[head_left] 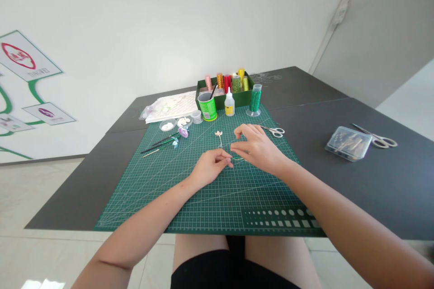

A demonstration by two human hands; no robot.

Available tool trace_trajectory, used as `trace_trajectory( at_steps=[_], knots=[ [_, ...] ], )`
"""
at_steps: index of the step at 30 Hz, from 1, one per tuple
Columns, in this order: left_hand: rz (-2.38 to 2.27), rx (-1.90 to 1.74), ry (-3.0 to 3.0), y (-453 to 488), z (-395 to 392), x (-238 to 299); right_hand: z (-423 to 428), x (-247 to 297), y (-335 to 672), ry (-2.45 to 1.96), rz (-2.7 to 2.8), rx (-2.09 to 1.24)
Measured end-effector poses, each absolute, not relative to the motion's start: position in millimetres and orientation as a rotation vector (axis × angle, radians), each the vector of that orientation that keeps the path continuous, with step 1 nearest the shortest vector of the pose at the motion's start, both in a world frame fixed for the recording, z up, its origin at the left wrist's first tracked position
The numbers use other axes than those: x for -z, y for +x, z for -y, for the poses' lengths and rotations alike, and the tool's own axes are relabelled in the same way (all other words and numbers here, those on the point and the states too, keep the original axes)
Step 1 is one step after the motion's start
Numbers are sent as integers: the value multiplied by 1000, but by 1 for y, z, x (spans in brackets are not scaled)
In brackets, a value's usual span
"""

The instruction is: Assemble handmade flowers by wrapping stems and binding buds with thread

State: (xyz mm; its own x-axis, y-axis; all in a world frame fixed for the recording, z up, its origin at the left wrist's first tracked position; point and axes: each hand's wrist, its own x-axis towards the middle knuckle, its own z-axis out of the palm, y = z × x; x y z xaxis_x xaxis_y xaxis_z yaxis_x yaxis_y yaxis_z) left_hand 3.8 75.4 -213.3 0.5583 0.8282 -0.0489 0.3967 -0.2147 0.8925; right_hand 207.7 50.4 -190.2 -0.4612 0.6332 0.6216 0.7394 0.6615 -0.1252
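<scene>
My left hand (213,165) rests on the green cutting mat (145,194), its thumb and fingers pinched together around the lower stem of a small pale-pink flower (219,133). The flower head points away from me, with the thin stem running back to my fingertips. Just to the right, my right hand (256,146) hovers close to the left fingertips with curled fingers; anything in its pinch is too small to make out. A thin green and pale strand (240,159) shows beneath it. White-handled scissors (277,132) lie beyond my right hand.
Behind stand a green can (208,107), a glue bottle (229,104), a green thread spool (256,98) and a box (244,99) of spools. To the left are small dishes (167,125), a purple flower (183,132) and dark tools (159,143). A clear case (349,143) sits right.
</scene>
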Motion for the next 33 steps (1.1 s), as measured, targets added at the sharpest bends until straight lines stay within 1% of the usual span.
trace_trajectory(
  at_steps=[3,10,17,20,23,26,30,33],
  knots=[
    [-1026,-487,1948,4,-70,207,-53,190,215,-1121,2268,71],
    [-1030,-368,2294,5,-53,192,-59,189,228,-1138,2282,-429],
    [-830,-548,2408,1,-51,195,-64,186,239,-1106,2278,-829],
    [-818,-629,2396,1,-50,197,-67,186,242,-1056,2262,-929],
    [-843,-701,2240,2,-50,196,-72,190,245,-1054,2230,-968],
    [-860,-802,1918,3,-54,194,-80,199,250,-1150,2147,-959],
    [-899,-921,1494,3,-64,192,-85,208,251,-1462,1829,-859],
    [-912,-945,1258,2,-72,193,-81,205,241,-1454,1647,-964]
  ],
)
